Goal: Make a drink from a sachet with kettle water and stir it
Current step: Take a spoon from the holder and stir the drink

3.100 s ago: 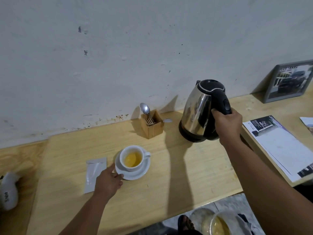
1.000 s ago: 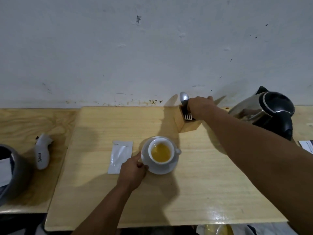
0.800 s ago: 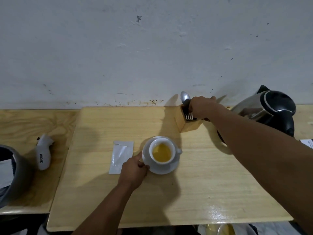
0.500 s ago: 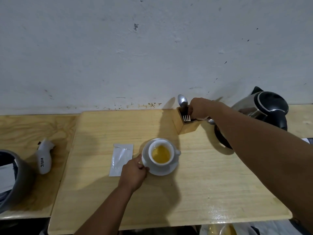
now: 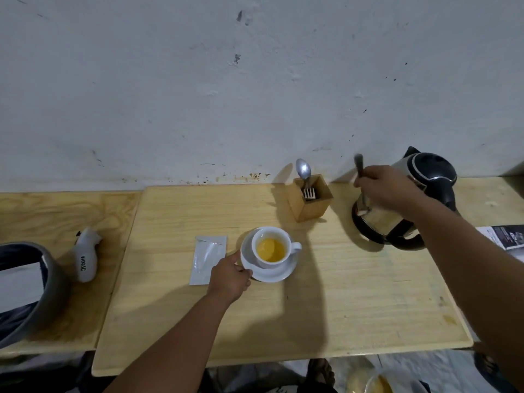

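Note:
A white cup of yellow drink stands on a white saucer mid-table. My left hand grips the saucer's left rim. Left of it lies the flat white sachet. My right hand is raised in front of the steel kettle, shut on a metal utensil whose handle sticks up above the fist; its lower end is blurred. The wooden holder keeps a spoon and a fork.
A light wooden table stands against a white wall. On the left bench sit a grey bin and a small white object with writing. A leaflet lies at the far right. My feet show below the table's front edge.
My right hand lifted a utensil out of the wooden holder and moved right, in front of the kettle. Earlier it let go of the kettle handle. My left hand stayed on the saucer.

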